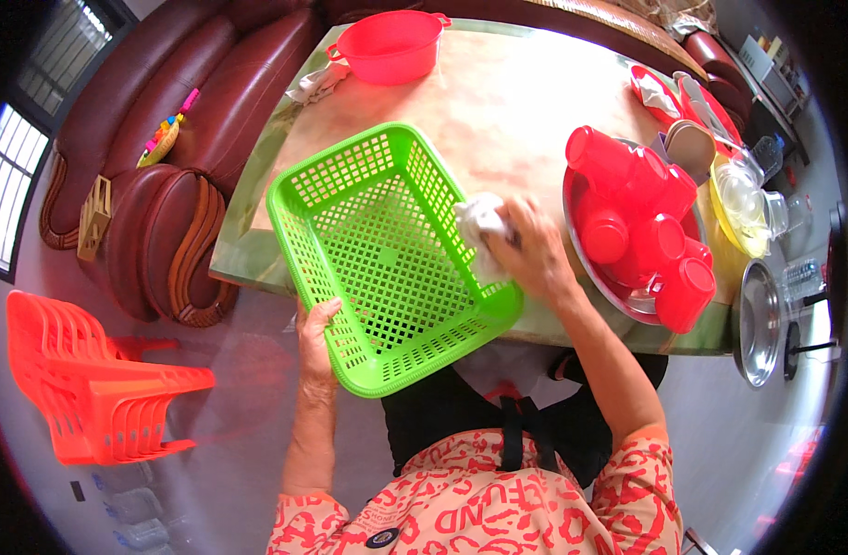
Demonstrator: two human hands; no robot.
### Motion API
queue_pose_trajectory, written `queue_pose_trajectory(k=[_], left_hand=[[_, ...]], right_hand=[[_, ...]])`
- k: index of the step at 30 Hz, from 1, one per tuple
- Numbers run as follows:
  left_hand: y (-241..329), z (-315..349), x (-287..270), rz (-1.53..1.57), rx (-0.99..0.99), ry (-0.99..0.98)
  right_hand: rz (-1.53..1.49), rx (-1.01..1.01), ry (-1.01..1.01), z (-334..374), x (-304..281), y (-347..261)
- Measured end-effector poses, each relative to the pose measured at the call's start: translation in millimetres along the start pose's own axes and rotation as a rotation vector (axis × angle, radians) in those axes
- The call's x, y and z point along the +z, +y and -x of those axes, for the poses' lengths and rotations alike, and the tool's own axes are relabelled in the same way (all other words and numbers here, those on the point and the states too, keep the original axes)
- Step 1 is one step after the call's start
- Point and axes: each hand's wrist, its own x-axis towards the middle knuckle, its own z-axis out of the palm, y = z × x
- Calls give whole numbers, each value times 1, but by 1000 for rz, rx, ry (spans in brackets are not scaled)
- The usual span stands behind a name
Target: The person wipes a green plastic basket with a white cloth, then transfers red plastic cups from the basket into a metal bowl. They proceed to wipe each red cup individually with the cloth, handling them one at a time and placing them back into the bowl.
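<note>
A green rectangular plastic basket with a lattice bottom and sides is tilted over the table's near edge, its inside facing me. My left hand grips its left rim near the lower corner, the thumb over the edge and the other fingers hidden behind. A crumpled white cloth is bunched in my right hand, pressed against the basket's right wall and rim. To the right of that hand, several red plastic cups are heaped in a round metal basin.
A red two-handled tub stands on the table's far left, a rag beside it. Farther right are red plates, a yellow basket of clear containers and a metal tray. Stacked orange chairs and a brown sofa are left.
</note>
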Motion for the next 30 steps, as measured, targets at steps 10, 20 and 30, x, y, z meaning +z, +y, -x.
queue_pose_trajectory(k=[10,20,30], left_hand=[[25,-11,-18,-50,-242,-112],[24,-17,-24,-76,-255,-120],[22,-16,-20,-73,-227,-75]], right_hand=[[-83,87,-116,31,-12,-19],[41,151,-51,-75,40,6],[41,-81,-41,-36,25,-3]])
